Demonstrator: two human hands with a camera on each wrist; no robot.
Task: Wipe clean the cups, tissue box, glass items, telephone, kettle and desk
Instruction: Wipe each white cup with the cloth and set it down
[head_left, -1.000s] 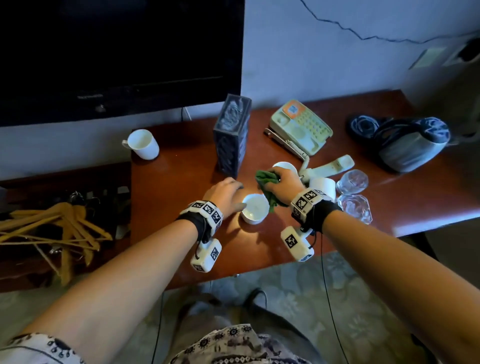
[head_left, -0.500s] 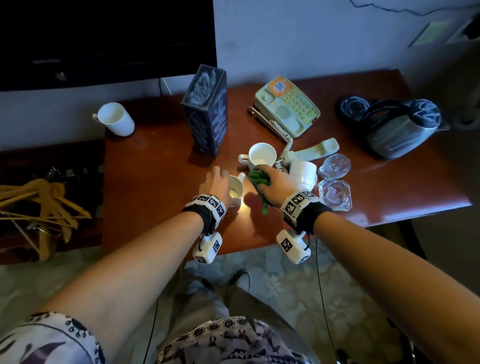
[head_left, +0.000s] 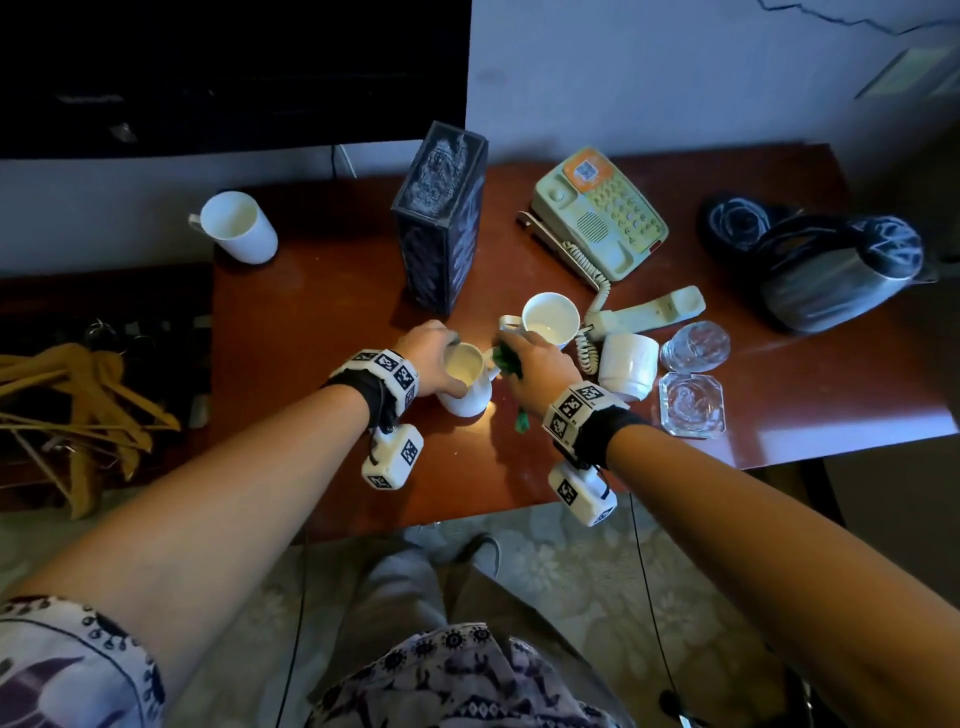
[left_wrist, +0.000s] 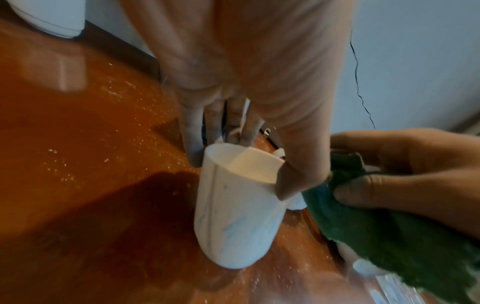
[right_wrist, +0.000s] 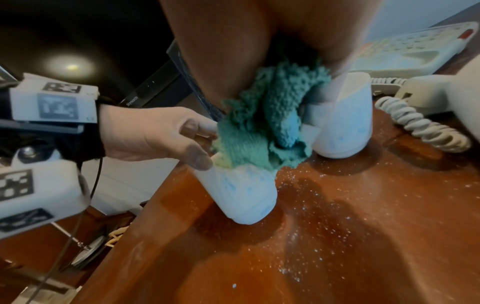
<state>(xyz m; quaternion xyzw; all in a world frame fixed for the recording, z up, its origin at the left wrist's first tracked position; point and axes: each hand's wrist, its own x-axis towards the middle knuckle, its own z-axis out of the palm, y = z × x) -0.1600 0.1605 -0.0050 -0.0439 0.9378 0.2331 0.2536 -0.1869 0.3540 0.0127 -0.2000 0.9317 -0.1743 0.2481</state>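
Person at a reddish-brown desk (head_left: 322, 312), both forearms extended over its near edge. The left hand (head_left: 431, 353) grasps a white cup (head_left: 467, 384) by its rim, thumb on the near side and fingers on the far side; the cup is tilted, its base on the desk near the front edge, centre. The right hand (head_left: 535, 364) clutches a bunched green cloth (right_wrist: 265, 127) just right of that cup, the cloth touching the cup's rim in the right wrist view.

Just beyond the right hand stands a second cup (head_left: 550, 319), upright, mouth open. To its right an inverted cup (head_left: 626, 366) stands beside the coiled cord (head_left: 587, 348) of the telephone (head_left: 597, 213), whose handset (head_left: 649, 312) lies off the cradle on the desk. Right of the inverted cup are a glass tumbler (head_left: 693, 345) and, nearer, a faceted glass dish (head_left: 691, 405). The dark tissue box (head_left: 441, 218) stands upright at far centre; a fourth cup (head_left: 239, 226) lies tilted at the far left corner. The kettle (head_left: 836, 275) sits at far right. Fine white specks dot the desk surface in both wrist views. Wooden hangers (head_left: 78, 405) lie left of the desk.
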